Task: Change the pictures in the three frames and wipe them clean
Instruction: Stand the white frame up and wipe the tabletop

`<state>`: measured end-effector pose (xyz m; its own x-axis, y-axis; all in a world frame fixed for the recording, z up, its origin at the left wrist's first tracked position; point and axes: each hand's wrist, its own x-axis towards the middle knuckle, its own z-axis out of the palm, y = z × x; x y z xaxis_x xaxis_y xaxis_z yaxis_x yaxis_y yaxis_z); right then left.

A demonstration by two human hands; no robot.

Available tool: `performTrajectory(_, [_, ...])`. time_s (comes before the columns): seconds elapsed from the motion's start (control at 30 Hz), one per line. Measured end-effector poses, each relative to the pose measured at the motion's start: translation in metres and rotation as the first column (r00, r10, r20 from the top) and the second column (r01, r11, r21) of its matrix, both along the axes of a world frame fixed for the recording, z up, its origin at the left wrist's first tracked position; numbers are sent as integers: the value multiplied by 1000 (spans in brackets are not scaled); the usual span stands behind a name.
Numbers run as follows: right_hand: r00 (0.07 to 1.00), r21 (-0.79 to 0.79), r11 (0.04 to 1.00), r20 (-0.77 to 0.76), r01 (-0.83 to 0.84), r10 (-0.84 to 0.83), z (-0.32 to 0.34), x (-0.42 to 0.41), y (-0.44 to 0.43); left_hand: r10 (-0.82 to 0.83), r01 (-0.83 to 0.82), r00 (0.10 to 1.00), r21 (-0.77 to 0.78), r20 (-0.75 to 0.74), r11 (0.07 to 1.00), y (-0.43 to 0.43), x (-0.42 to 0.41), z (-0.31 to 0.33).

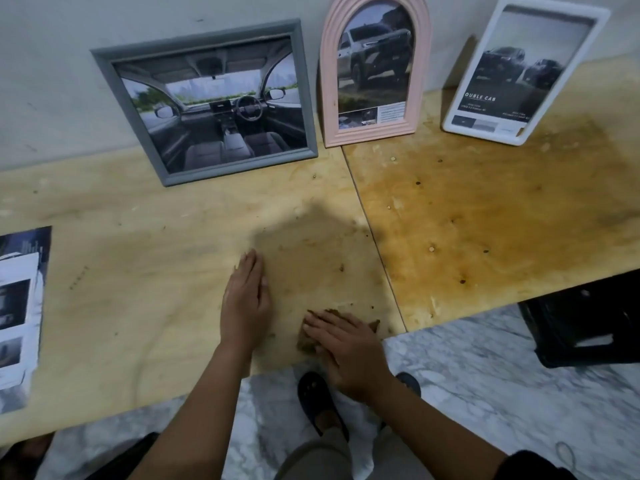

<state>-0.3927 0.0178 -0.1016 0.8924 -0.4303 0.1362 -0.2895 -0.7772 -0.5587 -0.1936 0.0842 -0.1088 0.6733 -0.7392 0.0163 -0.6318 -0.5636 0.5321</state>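
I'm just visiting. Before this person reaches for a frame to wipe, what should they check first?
1. Cloth at hand: ok. The right hand lies flat on the brown cloth near the table edge.
2. Other hand free: ok. The left hand rests flat on the table and holds nothing.
3. Frames standing: ok. The grey frame, pink frame and white frame lean against the wall.
4. Pictures already swapped: cannot tell. Each frame shows a car print; loose prints lie at the far left.
5. Clean spot to lay a frame: not ok. The table is stained and specked.
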Motion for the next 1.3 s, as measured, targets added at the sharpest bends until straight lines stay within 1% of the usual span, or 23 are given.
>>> performTrajectory(0.1, [995, -1, 998, 76, -68, 68, 0, -26, -17, 24, -24, 1000, -20, 5, 1000, -2, -3, 1])
performTrajectory(0.17, [990, -29, 999, 133, -44, 47, 5, -38, -29, 26, -26, 999, -1, 29, 1000, -4, -5, 1])
performTrajectory(0.23, [985, -18, 999, 171, 41, -38, 8, -40, -38, 37, -39, 998, 46, 57, 998, -5, -6, 0])
performTrajectory(0.27, [978, 31, 993, 173, 115, -118, 11, -37, -41, 52, -57, 997, 75, 62, 996, -5, -6, 0])
performTrajectory(0.3, [957, 111, 969, 168, 219, -236, 16, -28, -44, 74, -80, 995, 99, 66, 992, -4, -5, 0])
performTrajectory(0.33, [912, 214, 916, 163, 339, -376, 22, -17, -49, 92, -100, 993, 118, 74, 988, -4, -6, 1])
performTrajectory(0.37, [847, 327, 835, 155, 442, -509, 28, -3, -55, 105, -115, 991, 131, 84, 985, -4, -6, 1])
performTrajectory(0.43, [694, 501, 654, 138, 566, -706, 41, 29, -76, 121, -135, 988, 146, 99, 980, -3, -6, 2])
performTrajectory(0.47, [628, 525, 590, 128, 614, -768, 46, 41, -90, 124, -138, 987, 146, 103, 980, -4, -8, 3])
performTrajectory(0.5, [591, 502, 563, 120, 657, -798, 49, 53, -105, 127, -141, 987, 150, 100, 978, -4, -8, 3])
performTrajectory(0.53, [585, 452, 566, 113, 690, -803, 48, 65, -119, 135, -148, 987, 157, 89, 977, -3, -8, 3])
performTrajectory(0.63, [629, 265, 622, 67, 737, -774, 33, 97, -152, 160, -172, 984, 181, 78, 968, -3, -8, 2])
performTrajectory(0.7, [668, 119, 659, -53, 743, -743, 20, 119, -162, 171, -191, 980, 219, 105, 957, -4, -8, 1])
performTrajectory(0.77, [649, -11, 661, -176, 751, -740, 10, 143, -164, 174, -203, 976, 252, 134, 946, -6, -7, 1])
performTrajectory(0.8, [636, -33, 656, -214, 754, -742, 9, 153, -162, 172, -205, 974, 262, 144, 943, -7, -7, 1])
performTrajectory(0.83, [649, -34, 674, -235, 738, -723, 7, 165, -159, 170, -206, 974, 270, 150, 941, -7, -6, 0])
performTrajectory(0.87, [700, -33, 725, -233, 688, -675, 6, 175, -153, 167, -204, 974, 273, 154, 940, -7, -6, -1])
performTrajectory(0.93, [839, -61, 859, -188, 509, -511, 3, 190, -135, 159, -200, 974, 276, 164, 940, -7, -6, -1])
performTrajectory(1.0, [917, -94, 931, -160, 353, -364, 0, 191, -118, 154, -196, 974, 277, 166, 941, -7, -6, -3])
performTrajectory(1.1, [965, -82, 977, -162, 195, -206, 0, 172, -113, 149, -188, 977, 281, 155, 941, -7, -6, -4])
performTrajectory(1.17, [982, -82, 991, -146, 109, -120, 3, 159, -114, 146, -186, 978, 291, 152, 939, -6, -5, -4])
performTrajectory(1.3, [992, -63, 998, -124, 14, -21, 7, 130, -103, 144, -177, 981, 312, 128, 933, -6, -4, -2])
